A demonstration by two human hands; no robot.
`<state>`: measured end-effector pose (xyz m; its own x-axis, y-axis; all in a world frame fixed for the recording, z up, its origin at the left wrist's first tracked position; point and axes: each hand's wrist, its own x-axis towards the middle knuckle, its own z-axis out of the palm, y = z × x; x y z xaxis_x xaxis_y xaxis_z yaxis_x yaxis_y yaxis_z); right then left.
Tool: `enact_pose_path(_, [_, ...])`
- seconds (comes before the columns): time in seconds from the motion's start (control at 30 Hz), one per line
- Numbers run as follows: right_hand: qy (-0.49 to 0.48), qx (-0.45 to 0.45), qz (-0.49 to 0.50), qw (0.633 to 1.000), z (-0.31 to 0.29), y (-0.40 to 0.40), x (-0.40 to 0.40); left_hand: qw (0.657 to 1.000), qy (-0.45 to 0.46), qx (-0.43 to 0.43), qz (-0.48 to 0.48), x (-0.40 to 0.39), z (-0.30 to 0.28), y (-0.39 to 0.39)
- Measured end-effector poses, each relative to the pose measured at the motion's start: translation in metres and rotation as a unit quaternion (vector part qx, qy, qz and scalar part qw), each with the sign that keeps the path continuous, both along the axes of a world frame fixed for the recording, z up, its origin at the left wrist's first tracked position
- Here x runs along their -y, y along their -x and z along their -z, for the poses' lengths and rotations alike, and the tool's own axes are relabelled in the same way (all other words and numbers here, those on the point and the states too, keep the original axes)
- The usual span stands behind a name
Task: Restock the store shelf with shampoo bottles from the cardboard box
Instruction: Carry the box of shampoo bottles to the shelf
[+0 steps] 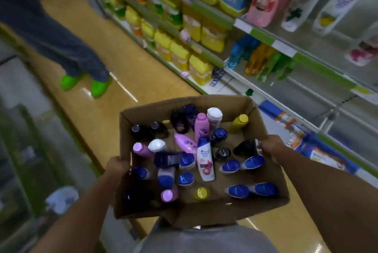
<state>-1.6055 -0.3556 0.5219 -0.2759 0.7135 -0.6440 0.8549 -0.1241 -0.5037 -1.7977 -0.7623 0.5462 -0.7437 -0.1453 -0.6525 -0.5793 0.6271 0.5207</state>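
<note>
We carry the cardboard box (196,209) in front of us, at 6 o'clock in the view, held up above the tan floor (126,81). Our left hand (117,166) grips the box's left wall at about 9 o'clock of the box, fingers curled over the rim. Our right hand (270,146) grips the right wall at about 3 o'clock, fingers folded over its edge.

Inside the box the shampoo bottles (185,178) stand mostly upright, blue, purple, black, white and yellow caps showing. A white bottle with a blue cap (205,160) lies tilted near the middle, and a pink bottle (201,126) leans just beyond it, toward 12 o'clock.

The store shelf (286,48) runs from 12 o'clock down to 3 o'clock, with large bottles on its upper tier and yellow packs further along. At 10 o'clock another person's legs in grey trousers (61,40) and bright green shoes (98,88) stand on the floor.
</note>
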Motion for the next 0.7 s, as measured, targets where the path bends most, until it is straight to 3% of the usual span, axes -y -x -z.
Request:
enact_pose_path(0.33, [0.024, -0.026, 0.242, 0.970, 0.002, -0.019, 0.003, 0.973, 0.043, -0.031, 0.224, -0.136, -0.006, 0.140])
enact_pose_path(0.47, [0.023, -0.025, 0.325, 0.945, 0.012, -0.037, -0.009, 0.954, 0.037, -0.021, 0.298, -0.199, 0.004, 0.160])
enact_pose_path(0.7, [0.046, -0.010, 0.403, 0.914, 0.041, -0.073, -0.061, 0.939, 0.035, 0.016, 0.343, -0.306, 0.037, 0.153])
